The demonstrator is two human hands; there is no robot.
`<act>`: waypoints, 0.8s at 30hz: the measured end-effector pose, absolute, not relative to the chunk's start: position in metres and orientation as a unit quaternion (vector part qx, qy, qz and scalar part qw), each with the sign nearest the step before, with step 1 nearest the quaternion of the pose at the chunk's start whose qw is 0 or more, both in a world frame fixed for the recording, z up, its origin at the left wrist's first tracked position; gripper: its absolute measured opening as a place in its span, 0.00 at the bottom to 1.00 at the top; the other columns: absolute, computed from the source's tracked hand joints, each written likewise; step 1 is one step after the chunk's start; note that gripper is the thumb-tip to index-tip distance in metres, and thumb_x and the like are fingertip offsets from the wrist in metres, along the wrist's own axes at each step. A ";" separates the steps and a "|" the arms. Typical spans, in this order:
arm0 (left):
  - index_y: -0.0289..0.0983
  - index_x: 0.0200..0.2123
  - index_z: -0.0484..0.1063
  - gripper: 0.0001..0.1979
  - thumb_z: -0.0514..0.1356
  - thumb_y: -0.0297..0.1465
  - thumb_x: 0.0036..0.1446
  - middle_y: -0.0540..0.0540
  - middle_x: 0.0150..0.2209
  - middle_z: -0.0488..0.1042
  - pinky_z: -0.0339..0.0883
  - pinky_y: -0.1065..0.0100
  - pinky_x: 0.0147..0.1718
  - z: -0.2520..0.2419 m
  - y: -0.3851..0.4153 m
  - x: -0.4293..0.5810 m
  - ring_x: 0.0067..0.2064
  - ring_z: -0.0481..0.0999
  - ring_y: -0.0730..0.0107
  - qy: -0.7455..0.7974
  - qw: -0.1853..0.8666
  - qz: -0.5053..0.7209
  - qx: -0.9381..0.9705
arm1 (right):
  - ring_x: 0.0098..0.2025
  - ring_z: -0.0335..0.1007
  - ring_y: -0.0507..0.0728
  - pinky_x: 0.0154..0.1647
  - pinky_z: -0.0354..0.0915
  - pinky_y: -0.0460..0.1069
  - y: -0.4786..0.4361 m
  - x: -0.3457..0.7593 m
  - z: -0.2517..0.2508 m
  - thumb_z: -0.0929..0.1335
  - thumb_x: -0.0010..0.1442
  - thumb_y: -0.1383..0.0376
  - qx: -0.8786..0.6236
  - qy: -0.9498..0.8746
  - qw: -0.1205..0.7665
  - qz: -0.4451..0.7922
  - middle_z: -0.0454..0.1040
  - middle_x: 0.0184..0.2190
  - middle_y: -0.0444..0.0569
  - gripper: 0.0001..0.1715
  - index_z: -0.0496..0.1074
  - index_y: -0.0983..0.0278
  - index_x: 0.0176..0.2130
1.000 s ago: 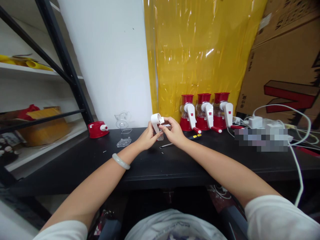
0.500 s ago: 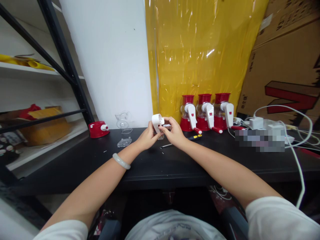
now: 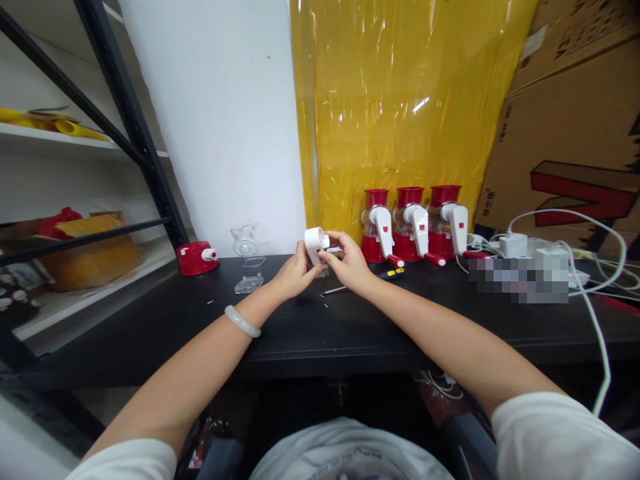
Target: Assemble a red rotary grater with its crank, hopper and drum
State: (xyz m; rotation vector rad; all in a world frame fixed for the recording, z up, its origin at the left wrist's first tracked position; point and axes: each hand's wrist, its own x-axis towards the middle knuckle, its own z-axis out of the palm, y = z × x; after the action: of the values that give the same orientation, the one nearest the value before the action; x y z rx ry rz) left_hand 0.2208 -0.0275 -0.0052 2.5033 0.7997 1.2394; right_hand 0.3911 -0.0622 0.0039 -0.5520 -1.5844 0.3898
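Both my hands meet above the black table [image 3: 350,327] around a small white plastic crank handle [image 3: 314,243]. My left hand [image 3: 293,275] grips its lower part from the left, fingers closed. My right hand [image 3: 347,261] pinches it from the right, thumb and fingers closed on the small stub end. A thin screwdriver [image 3: 336,290] with a black and yellow handle lies on the table just under my right hand. A pale bangle [image 3: 242,321] sits on my left wrist.
Three red and white hand-crank machines [image 3: 413,223] stand in a row against yellow plastic sheeting. A red base part [image 3: 196,258] and clear plastic pieces [image 3: 247,250] lie at the left. White chargers and cables [image 3: 550,257] crowd the right. Black shelving stands left, cardboard boxes right.
Almost nothing differs; my hands and the white handle have shifted very slightly, still held together in the same spot.
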 end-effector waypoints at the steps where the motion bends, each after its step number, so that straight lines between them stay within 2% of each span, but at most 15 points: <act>1: 0.35 0.55 0.54 0.27 0.59 0.43 0.59 0.36 0.46 0.74 0.74 0.59 0.35 -0.004 -0.028 0.221 0.38 0.80 0.58 0.275 0.117 0.423 0.855 | 0.48 0.72 0.59 0.45 0.73 0.55 -0.062 0.391 0.004 0.71 0.55 0.61 -0.244 -0.698 0.651 0.174 0.72 0.45 0.53 0.22 0.68 0.62 0.49; 13: 0.36 0.52 0.56 0.26 0.62 0.41 0.57 0.38 0.41 0.76 0.74 0.60 0.36 -0.001 -0.033 0.222 0.37 0.81 0.57 0.277 0.125 0.434 0.848 | 0.47 0.72 0.58 0.45 0.73 0.54 -0.063 0.393 0.006 0.71 0.55 0.61 -0.242 -0.699 0.648 0.181 0.72 0.44 0.52 0.22 0.69 0.61 0.49; 24: 0.35 0.54 0.56 0.27 0.62 0.38 0.57 0.37 0.42 0.77 0.74 0.59 0.37 -0.003 -0.033 0.224 0.39 0.81 0.56 0.270 0.119 0.435 0.851 | 0.47 0.73 0.59 0.44 0.74 0.54 -0.067 0.391 0.005 0.73 0.53 0.62 -0.250 -0.686 0.662 0.170 0.74 0.43 0.53 0.23 0.73 0.61 0.49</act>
State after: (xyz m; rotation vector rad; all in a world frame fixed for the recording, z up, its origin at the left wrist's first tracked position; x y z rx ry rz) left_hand 0.2238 -0.0326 -0.0032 2.4872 0.7894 1.2713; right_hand 0.3907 -0.0672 0.0047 -0.5658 -1.5513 0.3853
